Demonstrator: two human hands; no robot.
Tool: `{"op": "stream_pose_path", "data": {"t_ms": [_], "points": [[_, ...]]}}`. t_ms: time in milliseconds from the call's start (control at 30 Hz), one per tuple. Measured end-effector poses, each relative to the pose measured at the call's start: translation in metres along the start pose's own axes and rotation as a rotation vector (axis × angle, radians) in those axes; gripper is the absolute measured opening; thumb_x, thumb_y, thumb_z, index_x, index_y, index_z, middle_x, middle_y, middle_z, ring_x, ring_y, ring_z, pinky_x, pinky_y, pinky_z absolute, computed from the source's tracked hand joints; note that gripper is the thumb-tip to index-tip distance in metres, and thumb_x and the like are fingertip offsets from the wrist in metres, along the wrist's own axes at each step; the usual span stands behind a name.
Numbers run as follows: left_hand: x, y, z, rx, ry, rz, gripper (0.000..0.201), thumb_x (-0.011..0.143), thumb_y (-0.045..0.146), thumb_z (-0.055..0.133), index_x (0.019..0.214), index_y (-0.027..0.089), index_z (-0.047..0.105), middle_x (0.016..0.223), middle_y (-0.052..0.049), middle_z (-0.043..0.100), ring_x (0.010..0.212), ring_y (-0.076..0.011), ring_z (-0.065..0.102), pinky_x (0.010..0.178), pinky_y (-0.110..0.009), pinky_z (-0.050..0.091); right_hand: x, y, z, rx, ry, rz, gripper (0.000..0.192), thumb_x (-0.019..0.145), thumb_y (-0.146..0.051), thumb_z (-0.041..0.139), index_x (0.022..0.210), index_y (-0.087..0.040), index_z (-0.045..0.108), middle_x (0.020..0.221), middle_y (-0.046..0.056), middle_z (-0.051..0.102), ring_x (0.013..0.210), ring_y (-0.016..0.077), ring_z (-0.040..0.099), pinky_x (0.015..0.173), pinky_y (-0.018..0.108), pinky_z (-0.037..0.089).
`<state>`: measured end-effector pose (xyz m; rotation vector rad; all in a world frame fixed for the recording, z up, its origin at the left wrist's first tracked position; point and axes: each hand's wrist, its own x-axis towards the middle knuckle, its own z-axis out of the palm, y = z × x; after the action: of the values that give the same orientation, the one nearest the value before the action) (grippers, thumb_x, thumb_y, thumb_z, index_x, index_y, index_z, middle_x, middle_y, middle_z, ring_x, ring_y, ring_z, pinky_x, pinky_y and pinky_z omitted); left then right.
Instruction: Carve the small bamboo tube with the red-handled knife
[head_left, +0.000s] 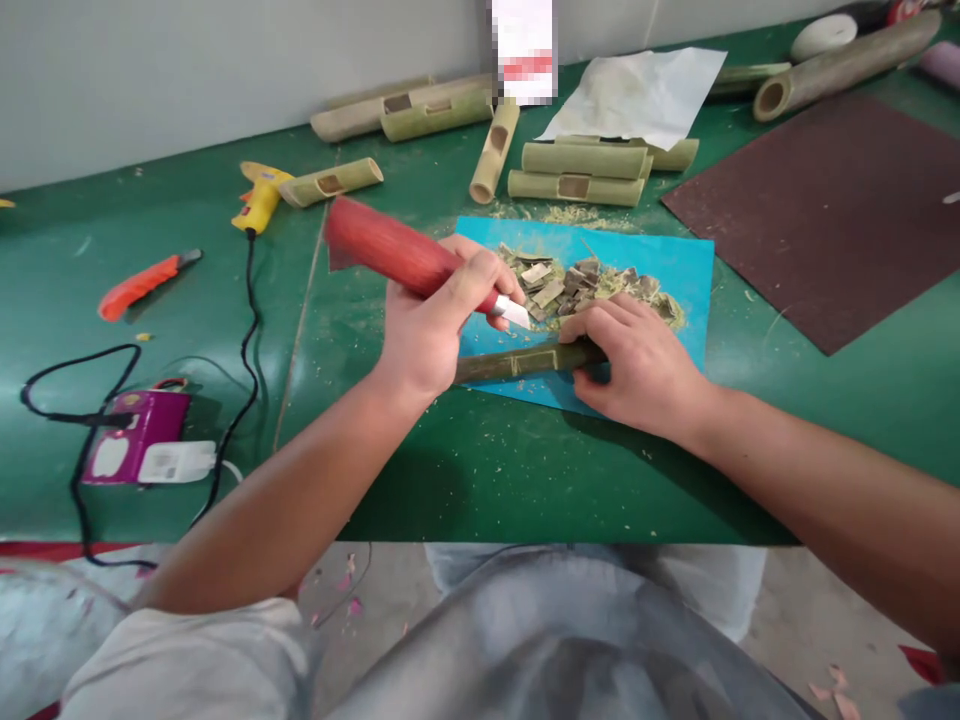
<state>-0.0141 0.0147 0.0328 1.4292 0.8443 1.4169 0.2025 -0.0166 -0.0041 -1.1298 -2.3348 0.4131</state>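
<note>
My left hand (431, 325) is closed around the thick red handle (401, 245) of a carving knife. Its short pale blade (515, 313) points right and down, just above a dark green bamboo tube (517, 364). A rectangular outline is marked or cut in the tube's skin. My right hand (634, 360) grips the tube's right end, which its fingers hide. Beneath the tube lies a blue sheet (694, 300), with a heap of bamboo chips and shavings (577, 285) just behind it.
Several cut bamboo tubes (581, 160) lie at the back, some under white paper (637, 95). To the left are a yellow glue gun (262, 195), an orange utility knife (146, 285) and a purple power strip (142, 435) with cords. A brown board (832, 220) lies right.
</note>
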Motion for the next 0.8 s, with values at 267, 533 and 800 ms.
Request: {"op": "stream_pose_path", "data": {"t_ms": [267,533,800], "points": [[-0.024,0.004,-0.018,0.335,-0.335,0.057,0.015,0.092,0.038,0.075,0.1,0.026,0.079,0.101,-0.008,0.082,0.094,-0.0216,0.08,0.086,-0.033,0.065,0.0,0.004,-0.005,0.051,-0.032,-0.036,0.027,0.075,-0.014,0.061,0.1,-0.022,0.063,0.098,0.008,0.071,0.092,0.0267,0.06,0.084,0.04,0.045],[-0.026,0.014,-0.026,0.391,-0.474,0.046,0.012,0.089,0.024,0.077,0.1,0.022,0.074,0.108,-0.006,0.084,0.097,-0.0188,0.081,0.091,-0.031,0.067,0.0,0.011,-0.004,0.153,-0.038,-0.157,0.015,0.094,-0.028,0.065,0.106,-0.021,0.071,0.105,0.011,0.074,0.096,0.0281,0.063,0.086,0.044,0.048],[-0.029,0.008,-0.029,0.353,-0.534,0.124,0.011,0.093,0.023,0.076,0.102,0.02,0.073,0.107,-0.008,0.083,0.101,-0.0172,0.081,0.092,-0.026,0.066,0.0,0.01,-0.006,0.166,-0.043,-0.138,0.016,0.091,-0.025,0.066,0.106,-0.021,0.069,0.105,0.01,0.075,0.097,0.0283,0.065,0.088,0.044,0.05]]}}
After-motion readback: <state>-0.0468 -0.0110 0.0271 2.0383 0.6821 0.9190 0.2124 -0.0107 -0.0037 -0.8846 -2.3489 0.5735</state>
